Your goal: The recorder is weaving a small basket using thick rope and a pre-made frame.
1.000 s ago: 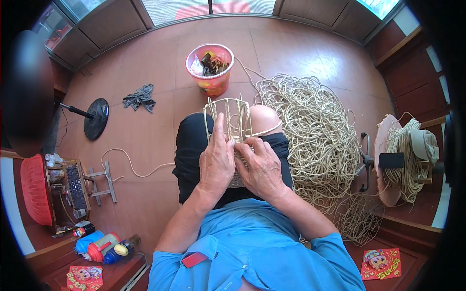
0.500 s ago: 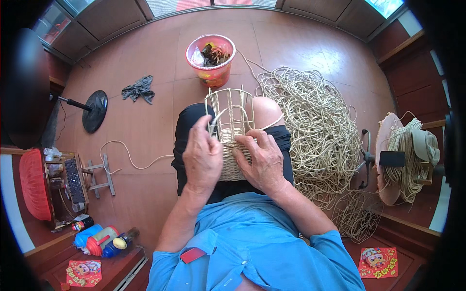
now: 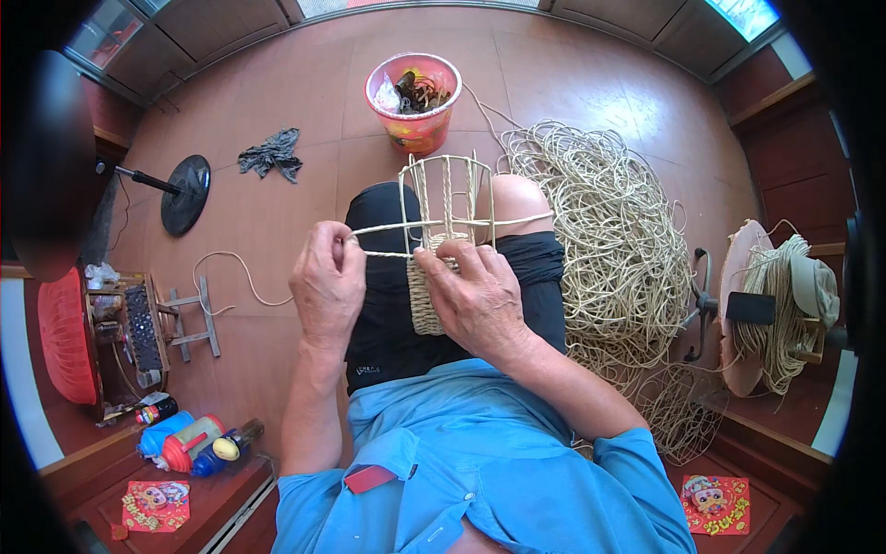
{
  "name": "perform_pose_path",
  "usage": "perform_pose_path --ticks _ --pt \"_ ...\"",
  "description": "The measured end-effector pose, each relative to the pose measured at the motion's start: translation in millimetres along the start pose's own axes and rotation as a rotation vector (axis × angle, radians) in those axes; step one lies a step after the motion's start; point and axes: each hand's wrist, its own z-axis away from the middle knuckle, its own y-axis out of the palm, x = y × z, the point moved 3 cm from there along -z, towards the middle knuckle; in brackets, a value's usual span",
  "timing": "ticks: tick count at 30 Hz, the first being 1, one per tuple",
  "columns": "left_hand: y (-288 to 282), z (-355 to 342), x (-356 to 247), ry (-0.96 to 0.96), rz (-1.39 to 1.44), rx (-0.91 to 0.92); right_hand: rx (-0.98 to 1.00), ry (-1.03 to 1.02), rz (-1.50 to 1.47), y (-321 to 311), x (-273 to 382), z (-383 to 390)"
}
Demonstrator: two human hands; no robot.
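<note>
A half-woven basket (image 3: 425, 309) rests on my lap between the thighs, its lower part closely woven from pale cord and its upper wire frame (image 3: 448, 189) still showing wrapped uprights. My left hand (image 3: 329, 282) is out to the left of it, thumb and fingers pinched on a pale cord (image 3: 386, 254) that runs taut to the weave's upper edge. Another stretch of cord crosses the uprights and runs right over my knee. My right hand (image 3: 478, 294) grips the basket's woven side, thumb and fingertips at the top row. Its palm side is hidden.
A big tangled heap of cord (image 3: 609, 240) lies right of my knees. Ahead stands a pink bucket (image 3: 415, 129) with dark things inside. Farther left are a dark crumpled rag (image 3: 271, 154) and a round black stand base (image 3: 186, 196). A cord coil (image 3: 775, 295) hangs at the right.
My left hand has moved away from the basket to the left and down, drawing the cord out straight. My right hand stays at the weave. The view has shifted slightly.
</note>
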Motion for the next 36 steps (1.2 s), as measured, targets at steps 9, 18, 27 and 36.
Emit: perform_pose_path --ticks 9,18,27,36 --pt "24 -44 -13 -0.226 0.763 0.296 0.070 -0.012 0.050 6 3 -2" --pt "33 -26 -4 -0.269 0.576 0.397 0.084 0.063 -0.004 7 3 -9" --pt "55 4 14 -0.458 1.011 0.549 0.081 0.068 0.009 6 4 -8" --pt "45 13 25 -0.832 1.530 0.622 0.070 0.106 -0.021 5 4 -6"
